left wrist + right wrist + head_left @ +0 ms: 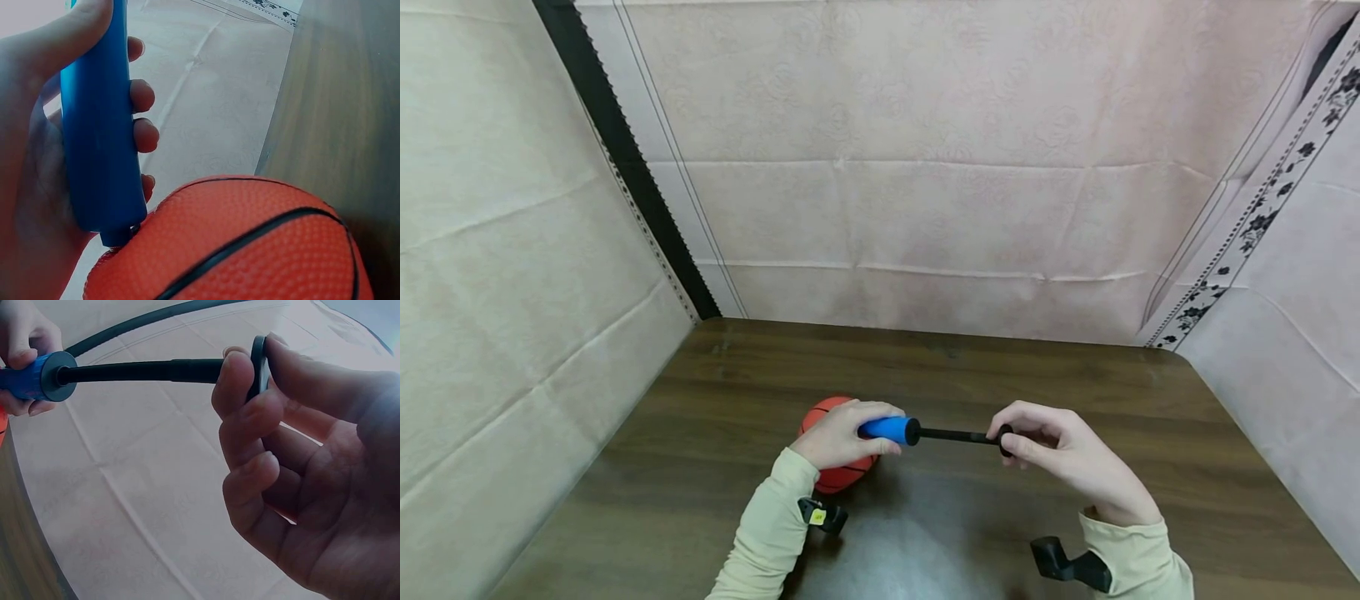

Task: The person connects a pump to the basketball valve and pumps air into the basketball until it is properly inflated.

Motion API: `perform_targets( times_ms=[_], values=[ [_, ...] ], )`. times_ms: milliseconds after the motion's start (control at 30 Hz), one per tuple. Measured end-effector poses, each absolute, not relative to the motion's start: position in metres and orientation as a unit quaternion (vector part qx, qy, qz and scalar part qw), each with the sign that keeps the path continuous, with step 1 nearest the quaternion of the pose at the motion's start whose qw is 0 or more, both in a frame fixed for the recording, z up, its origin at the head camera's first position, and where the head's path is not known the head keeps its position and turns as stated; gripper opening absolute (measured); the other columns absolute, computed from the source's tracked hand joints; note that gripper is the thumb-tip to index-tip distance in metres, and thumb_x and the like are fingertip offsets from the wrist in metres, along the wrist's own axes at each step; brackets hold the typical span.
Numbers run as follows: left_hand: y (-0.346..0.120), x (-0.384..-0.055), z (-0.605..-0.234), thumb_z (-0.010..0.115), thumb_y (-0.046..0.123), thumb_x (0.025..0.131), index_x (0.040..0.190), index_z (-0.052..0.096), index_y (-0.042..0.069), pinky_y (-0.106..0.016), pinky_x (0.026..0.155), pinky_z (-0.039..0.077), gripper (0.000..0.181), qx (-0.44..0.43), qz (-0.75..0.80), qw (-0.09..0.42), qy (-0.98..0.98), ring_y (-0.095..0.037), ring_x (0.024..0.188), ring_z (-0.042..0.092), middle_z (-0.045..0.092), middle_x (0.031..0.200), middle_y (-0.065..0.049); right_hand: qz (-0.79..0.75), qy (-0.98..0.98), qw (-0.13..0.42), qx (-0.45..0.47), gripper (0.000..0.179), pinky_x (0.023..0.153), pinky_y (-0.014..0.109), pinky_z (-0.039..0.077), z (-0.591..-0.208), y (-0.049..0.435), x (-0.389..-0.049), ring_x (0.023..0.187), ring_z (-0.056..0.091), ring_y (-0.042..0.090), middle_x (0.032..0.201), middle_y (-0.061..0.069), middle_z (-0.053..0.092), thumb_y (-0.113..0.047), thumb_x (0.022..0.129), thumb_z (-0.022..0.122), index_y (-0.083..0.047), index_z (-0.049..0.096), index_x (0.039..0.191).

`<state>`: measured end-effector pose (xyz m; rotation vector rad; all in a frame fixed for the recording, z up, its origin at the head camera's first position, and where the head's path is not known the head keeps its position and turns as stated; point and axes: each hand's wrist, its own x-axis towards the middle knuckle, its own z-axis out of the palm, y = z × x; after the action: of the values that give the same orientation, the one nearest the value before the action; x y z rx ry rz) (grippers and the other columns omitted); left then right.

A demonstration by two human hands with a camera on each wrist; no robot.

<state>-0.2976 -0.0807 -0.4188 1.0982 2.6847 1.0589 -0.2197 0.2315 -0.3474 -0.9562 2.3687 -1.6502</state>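
My left hand [842, 436] grips the blue barrel of a small hand pump [103, 137], thumb on one side and fingers curled round the other. The barrel's narrow end meets an orange-red toy basketball [250, 244], whose surface looks dented near that spot. From the barrel's other end a black rod [144, 372] extends a long way out. My right hand [1063, 446] pinches the round black handle disc [258, 365] at the rod's tip between thumb and fingers. In the head view the ball lies partly hidden behind my left hand and forearm.
Beneath both hands is a brown wood-grain table [760, 367]. Pale cloth [925, 208] hangs beyond its far edge, with more cloth panels at the left and right. Black devices are strapped to both wrists.
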Motion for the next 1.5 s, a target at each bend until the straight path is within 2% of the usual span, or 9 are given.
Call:
perform_targets(
  times_ms=[400, 500, 700, 867, 1033, 1167, 1333, 1500],
  values=[
    [-0.079, -0.298, -0.417, 0.068, 0.037, 0.089, 0.123, 0.061, 0.022, -0.038, 0.089, 0.045, 0.037, 0.366, 0.333, 0.029, 0.868, -0.016, 0.103, 0.055, 0.067, 0.115, 0.004, -0.548, 0.766, 0.057, -0.331, 0.012, 0.064, 0.029, 0.053, -0.353, 0.228, -0.226, 0.069, 0.059, 0.005, 0.077, -0.006, 0.06, -0.001, 0.097, 0.052, -0.007, 0.06, 0.105],
    [-0.076, -0.297, -0.417, 0.067, 0.038, 0.09, 0.123, 0.061, 0.022, -0.037, 0.087, 0.046, 0.037, 0.36, 0.322, 0.027, 0.875, -0.016, 0.102, 0.056, 0.067, 0.114, 0.004, -0.543, 0.774, 0.073, -0.317, 0.01, 0.063, 0.027, 0.053, -0.358, 0.224, -0.231, 0.069, 0.059, 0.01, 0.077, -0.006, 0.06, -0.006, 0.099, 0.052, -0.008, 0.059, 0.105],
    [-0.069, -0.294, -0.415, 0.066, 0.04, 0.09, 0.122, 0.061, 0.024, -0.034, 0.084, 0.049, 0.036, 0.349, 0.304, 0.01, 0.886, -0.014, 0.098, 0.059, 0.068, 0.113, 0.003, -0.54, 0.784, 0.099, -0.291, 0.016, 0.059, 0.026, 0.049, -0.372, 0.206, -0.246, 0.067, 0.057, 0.016, 0.077, 0.003, 0.058, -0.014, 0.102, 0.049, -0.005, 0.059, 0.109],
    [-0.062, -0.295, -0.416, 0.065, 0.042, 0.091, 0.122, 0.061, 0.023, -0.033, 0.088, 0.048, 0.037, 0.369, 0.288, -0.01, 0.884, -0.01, 0.095, 0.059, 0.069, 0.112, 0.006, -0.55, 0.774, 0.122, -0.289, 0.021, 0.06, 0.025, 0.047, -0.384, 0.189, -0.253, 0.066, 0.054, 0.021, 0.078, 0.012, 0.057, -0.016, 0.103, 0.046, -0.002, 0.059, 0.112],
    [-0.067, -0.297, -0.416, 0.067, 0.039, 0.089, 0.123, 0.063, 0.024, -0.031, 0.089, 0.045, 0.037, 0.389, 0.274, -0.025, 0.879, -0.008, 0.097, 0.059, 0.068, 0.114, 0.008, -0.542, 0.773, 0.14, -0.297, 0.02, 0.06, 0.026, 0.047, -0.385, 0.185, -0.253, 0.065, 0.053, 0.02, 0.079, 0.01, 0.056, -0.019, 0.101, 0.05, -0.007, 0.061, 0.112],
    [-0.075, -0.3, -0.415, 0.07, 0.036, 0.088, 0.123, 0.063, 0.025, -0.033, 0.09, 0.045, 0.037, 0.396, 0.277, -0.048, 0.874, -0.007, 0.099, 0.06, 0.068, 0.114, 0.008, -0.535, 0.777, 0.126, -0.306, 0.017, 0.056, 0.028, 0.046, -0.375, 0.196, -0.245, 0.062, 0.05, 0.018, 0.078, 0.007, 0.055, -0.019, 0.101, 0.051, -0.012, 0.061, 0.113],
    [-0.084, -0.302, -0.415, 0.071, 0.037, 0.086, 0.124, 0.062, 0.022, -0.038, 0.092, 0.045, 0.042, 0.381, 0.275, -0.096, 0.878, -0.01, 0.1, 0.061, 0.068, 0.114, 0.005, -0.563, 0.757, 0.078, -0.322, 0.016, 0.052, 0.03, 0.045, -0.361, 0.217, -0.235, 0.058, 0.048, 0.02, 0.073, 0.006, 0.054, -0.008, 0.101, 0.047, -0.005, 0.059, 0.111],
    [-0.087, -0.304, -0.417, 0.071, 0.039, 0.086, 0.125, 0.062, 0.02, -0.039, 0.092, 0.044, 0.044, 0.373, 0.271, -0.129, 0.878, -0.013, 0.1, 0.061, 0.069, 0.113, 0.003, -0.576, 0.749, 0.049, -0.324, 0.01, 0.05, 0.03, 0.043, -0.361, 0.223, -0.236, 0.058, 0.047, 0.014, 0.068, 0.003, 0.05, -0.002, 0.099, 0.05, -0.003, 0.058, 0.105]
  ],
)
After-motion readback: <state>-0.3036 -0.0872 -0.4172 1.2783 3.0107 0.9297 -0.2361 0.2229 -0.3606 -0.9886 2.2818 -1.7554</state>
